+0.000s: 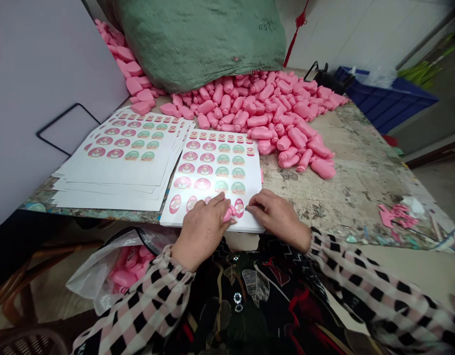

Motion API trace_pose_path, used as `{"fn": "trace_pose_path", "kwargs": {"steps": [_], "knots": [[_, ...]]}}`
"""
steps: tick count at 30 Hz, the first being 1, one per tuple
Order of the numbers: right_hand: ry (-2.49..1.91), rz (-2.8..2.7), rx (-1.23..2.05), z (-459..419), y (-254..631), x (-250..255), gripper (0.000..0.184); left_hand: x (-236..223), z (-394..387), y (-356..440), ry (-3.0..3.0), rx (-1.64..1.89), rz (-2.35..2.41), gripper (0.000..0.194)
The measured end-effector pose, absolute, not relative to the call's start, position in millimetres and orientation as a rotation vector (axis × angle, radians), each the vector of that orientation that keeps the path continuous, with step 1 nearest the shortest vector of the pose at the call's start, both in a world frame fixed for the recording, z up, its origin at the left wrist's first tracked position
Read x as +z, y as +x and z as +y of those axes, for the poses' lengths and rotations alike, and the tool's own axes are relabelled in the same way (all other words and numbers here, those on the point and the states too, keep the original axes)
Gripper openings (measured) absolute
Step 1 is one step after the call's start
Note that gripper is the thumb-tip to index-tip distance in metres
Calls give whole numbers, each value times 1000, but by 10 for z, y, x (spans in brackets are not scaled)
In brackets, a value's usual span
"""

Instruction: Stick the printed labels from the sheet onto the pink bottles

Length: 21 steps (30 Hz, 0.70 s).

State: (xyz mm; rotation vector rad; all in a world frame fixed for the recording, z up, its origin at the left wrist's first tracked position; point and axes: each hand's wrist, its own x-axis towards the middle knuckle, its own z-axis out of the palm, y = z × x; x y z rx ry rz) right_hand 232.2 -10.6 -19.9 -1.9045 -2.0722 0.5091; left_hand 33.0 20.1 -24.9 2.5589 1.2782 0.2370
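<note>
A small pink plastic bottle [229, 213] is in my left hand [205, 224], mostly covered by the fingers wrapped round it. This hand rests low on a stack of white sticker sheets [216, 222]. Just right of the bottle is an oval pink sticker [240, 209] at the lower right of the top sheet. My right hand [274, 214] has its thumb and forefinger pinched together at the sticker's right edge. Whether the sticker is lifted there, I cannot tell. Rows of pink and green labels fill the sheet above, and my left hand hides part of the lowest row.
Another stack of sticker sheets [112, 170] lies to the left, beside a grey panel [53, 74]. Pink bottles [257, 103] are heaped at the back under a green sack [201, 39]. Pink scraps [398, 216] lie at right. A plastic bag [97, 276] of pink bottles hangs below the table edge.
</note>
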Motion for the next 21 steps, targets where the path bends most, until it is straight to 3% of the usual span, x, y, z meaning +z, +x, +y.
{"fn": "trace_pose_path", "kwargs": {"steps": [7, 21], "knots": [[-2030, -1733, 383, -218, 2132, -352, 19, -241, 213, 335, 2579, 205, 1287, 38], [-2110, -1743, 345, -39, 2085, -299, 20, -245, 200, 326, 2620, 200, 1297, 40]]}}
